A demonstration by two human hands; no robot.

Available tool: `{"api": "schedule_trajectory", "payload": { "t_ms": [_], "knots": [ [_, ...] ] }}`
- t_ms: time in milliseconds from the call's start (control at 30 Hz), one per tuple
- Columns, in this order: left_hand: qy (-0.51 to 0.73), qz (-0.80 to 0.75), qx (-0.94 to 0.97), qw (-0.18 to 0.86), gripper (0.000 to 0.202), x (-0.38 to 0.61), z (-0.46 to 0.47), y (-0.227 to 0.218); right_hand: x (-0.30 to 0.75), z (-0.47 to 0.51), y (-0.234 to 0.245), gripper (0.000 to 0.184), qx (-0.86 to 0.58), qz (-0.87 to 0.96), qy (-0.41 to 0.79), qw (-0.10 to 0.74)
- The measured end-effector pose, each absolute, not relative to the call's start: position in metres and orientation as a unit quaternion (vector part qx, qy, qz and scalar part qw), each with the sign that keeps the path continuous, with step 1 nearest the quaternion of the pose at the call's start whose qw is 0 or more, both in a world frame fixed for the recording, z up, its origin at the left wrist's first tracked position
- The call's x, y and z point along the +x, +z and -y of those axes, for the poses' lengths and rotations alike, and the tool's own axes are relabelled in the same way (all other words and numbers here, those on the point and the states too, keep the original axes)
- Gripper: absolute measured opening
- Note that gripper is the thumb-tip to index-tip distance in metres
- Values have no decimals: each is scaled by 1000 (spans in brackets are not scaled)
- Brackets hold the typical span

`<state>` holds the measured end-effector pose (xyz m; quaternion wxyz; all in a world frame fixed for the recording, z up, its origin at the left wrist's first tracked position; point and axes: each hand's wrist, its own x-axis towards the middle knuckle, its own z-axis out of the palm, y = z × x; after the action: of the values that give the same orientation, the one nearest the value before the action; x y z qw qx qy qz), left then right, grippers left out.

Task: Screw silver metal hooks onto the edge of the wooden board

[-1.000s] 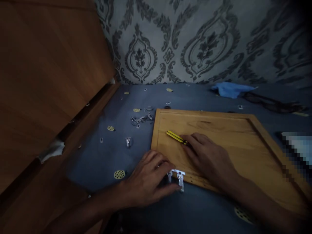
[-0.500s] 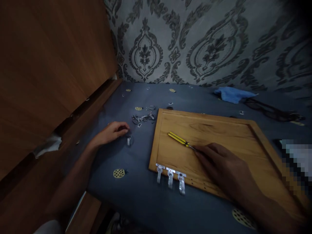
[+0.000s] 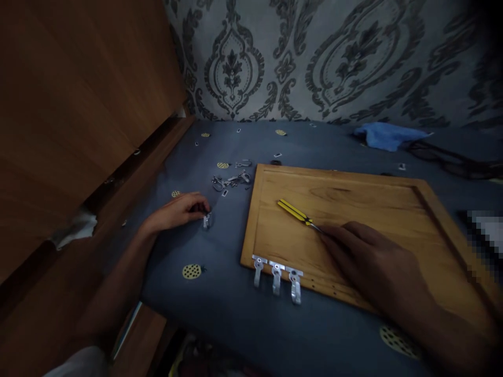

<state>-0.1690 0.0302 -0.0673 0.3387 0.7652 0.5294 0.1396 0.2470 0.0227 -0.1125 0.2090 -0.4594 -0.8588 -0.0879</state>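
My right hand (image 3: 373,262) holds a screwdriver (image 3: 294,212) by its metal shaft, over the wooden board. Its yellow and black handle points away to the left. Three silver metal hooks (image 3: 276,277) line the near left edge of the framed wooden board (image 3: 306,241); screw heads show on them. Small dark holes follow to their right along that edge. On the bedcover, left of the board, my left hand (image 3: 183,209) has its fingers closed at the upper end of a loose metal hook (image 3: 206,221). The fingertips are partly hidden in shadow.
Several loose metal hooks (image 3: 231,180) lie in a pile behind my left hand. A blue cloth (image 3: 389,137) and dark glasses (image 3: 456,159) lie at the back right. A wooden cabinet (image 3: 90,94) borders the left, and patterned wallpaper (image 3: 291,63) the back.
My left hand has come down to the loose hook and its fingertips now meet it. The screwdriver stays in my right hand. The view has tilted slightly.
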Motion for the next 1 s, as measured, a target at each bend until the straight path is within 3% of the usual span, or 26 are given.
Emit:
{"api": "schedule_trajectory", "payload": {
  "t_ms": [167,567,1000],
  "knots": [
    [139,-504,781,343,26,-171,-28,-62,245,-23,-112,49,-459,859,-83,213],
    [134,-487,747,432,27,-186,-32,-70,246,-28,-110,37,-465,837,-94,274],
    [303,-453,648,532,31,-87,-7,-48,215,8,-88,20,-281,876,28,392]
  ]
}}
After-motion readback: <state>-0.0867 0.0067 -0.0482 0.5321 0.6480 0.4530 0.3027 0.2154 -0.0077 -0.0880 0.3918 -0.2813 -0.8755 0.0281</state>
